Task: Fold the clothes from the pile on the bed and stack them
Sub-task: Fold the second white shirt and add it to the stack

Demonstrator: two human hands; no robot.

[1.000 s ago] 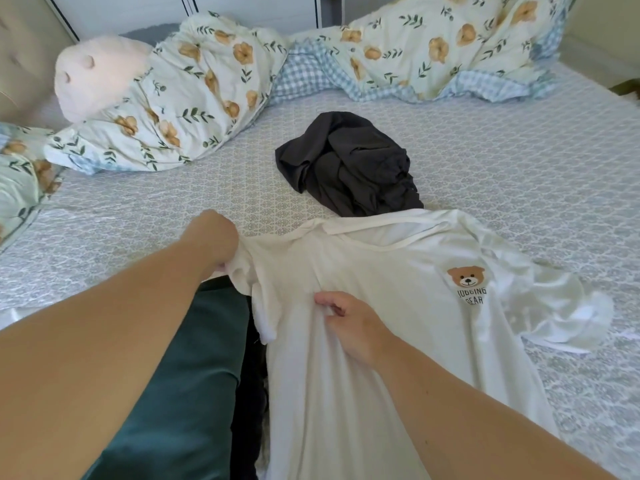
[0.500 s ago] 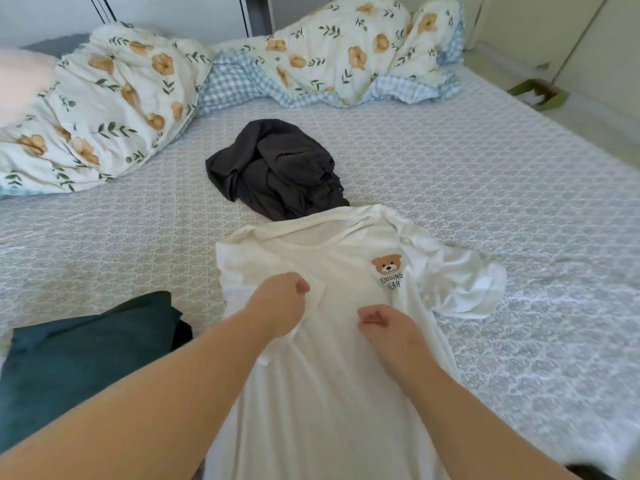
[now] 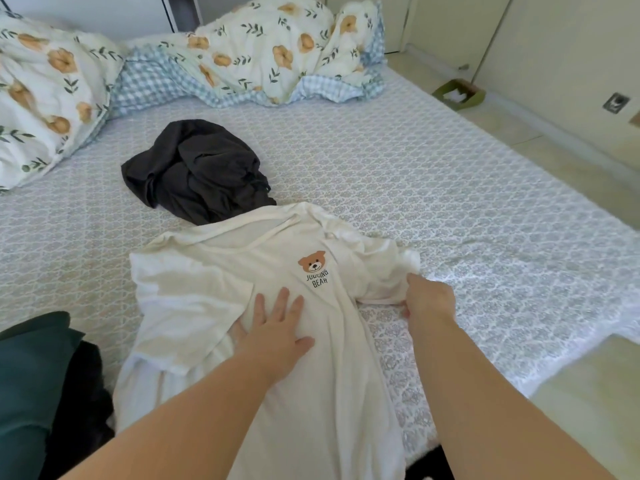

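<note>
**Operator:** Two changes since half a second back. My left hand (image 3: 275,327) has let go of the cream cotton T-shirt with the bear print (image 3: 263,306) and now lies flat and spread just below the bear, pinning the chest. The left sleeve is folded in over the body.

**Observer:** And the other hand?

**Operator:** My right hand (image 3: 429,299) has gone from the middle of the shirt out to its right edge, where the fingers are curled shut on the bunched right sleeve.

**Observer:** So what step is this?

**Operator:** I judge one side done and the second sleeve about to be brought across. The pinning hand should keep the shirt from dragging on the patterned grey bedsheet (image 3: 450,202).

**Observer:** What else is around the shirt?

**Operator:** Left of its hem, near me, sit a dark green folded garment (image 3: 31,386) and something black beside it, likely the stack. Just beyond the collar, touching it, lies a crumpled charcoal garment (image 3: 194,174), not yet folded. Farther still is the floral duvet (image 3: 270,53).
</note>
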